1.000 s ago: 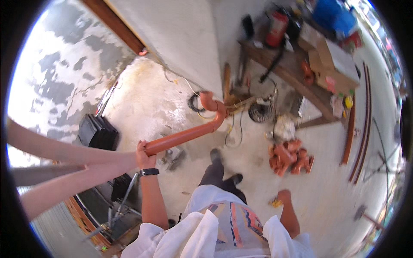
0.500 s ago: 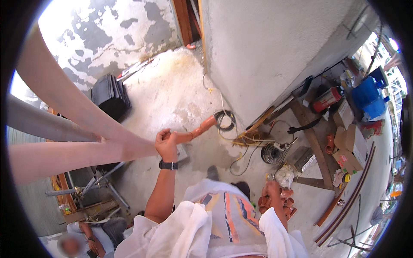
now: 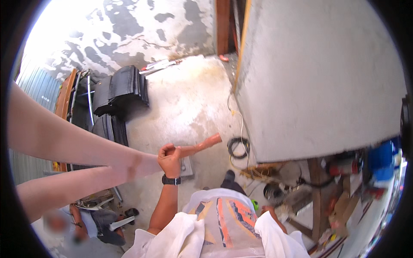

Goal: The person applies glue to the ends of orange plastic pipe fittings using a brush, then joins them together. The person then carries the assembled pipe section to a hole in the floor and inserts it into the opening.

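A long pinkish-orange plastic pipe (image 3: 86, 139) with a Y-shaped branch crosses in from the left edge. Wrapped round its narrower end is my left hand (image 3: 170, 160), a black watch on the wrist. Beyond my fingers the pipe runs on to a wider orange socket end (image 3: 211, 140), held above the concrete floor. Low beside my shirt, my right hand (image 3: 270, 211) is partly covered by the white sleeve. Its fingers are too small and blurred to show whether they hold anything.
Black stacked sheets (image 3: 124, 92) stand by the peeling wall. A coiled black cable (image 3: 238, 148) lies near the grey wall corner. At right are a wooden frame (image 3: 317, 202), cardboard (image 3: 342, 210) and a blue water jug (image 3: 380, 161). Another person (image 3: 88, 225) sits at lower left.
The view has turned toward the right wall and tilted up. My left hand keeps its hold on the pipe. My right hand is lower in view, and the orange fittings by it no longer show.
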`<state>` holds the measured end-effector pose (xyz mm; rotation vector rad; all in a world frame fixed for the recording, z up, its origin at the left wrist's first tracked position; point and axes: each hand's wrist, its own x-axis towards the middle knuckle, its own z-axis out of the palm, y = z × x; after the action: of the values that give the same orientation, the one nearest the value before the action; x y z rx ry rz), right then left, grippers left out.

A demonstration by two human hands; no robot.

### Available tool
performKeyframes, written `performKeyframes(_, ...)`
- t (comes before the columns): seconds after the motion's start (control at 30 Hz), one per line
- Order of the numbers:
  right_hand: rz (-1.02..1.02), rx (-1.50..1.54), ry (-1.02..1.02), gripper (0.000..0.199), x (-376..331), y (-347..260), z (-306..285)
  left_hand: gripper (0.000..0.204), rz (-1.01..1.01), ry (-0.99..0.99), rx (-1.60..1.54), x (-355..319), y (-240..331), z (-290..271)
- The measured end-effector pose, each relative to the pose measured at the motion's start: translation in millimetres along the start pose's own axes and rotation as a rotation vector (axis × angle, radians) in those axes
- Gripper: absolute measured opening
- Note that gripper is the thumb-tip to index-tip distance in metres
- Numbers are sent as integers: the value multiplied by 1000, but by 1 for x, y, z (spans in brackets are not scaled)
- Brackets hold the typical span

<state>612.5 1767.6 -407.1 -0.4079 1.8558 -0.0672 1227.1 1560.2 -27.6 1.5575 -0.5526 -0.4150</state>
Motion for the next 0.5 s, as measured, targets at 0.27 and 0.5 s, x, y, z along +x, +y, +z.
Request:
performKeyframes(0.27,-858,-723,155,42,-16,-393,58,26,78,105,-145,90,16,86)
performKeyframes(0.5,-1361,-716,-274,72,-238,-750,209,23,61,12,-35,208,-1,164)
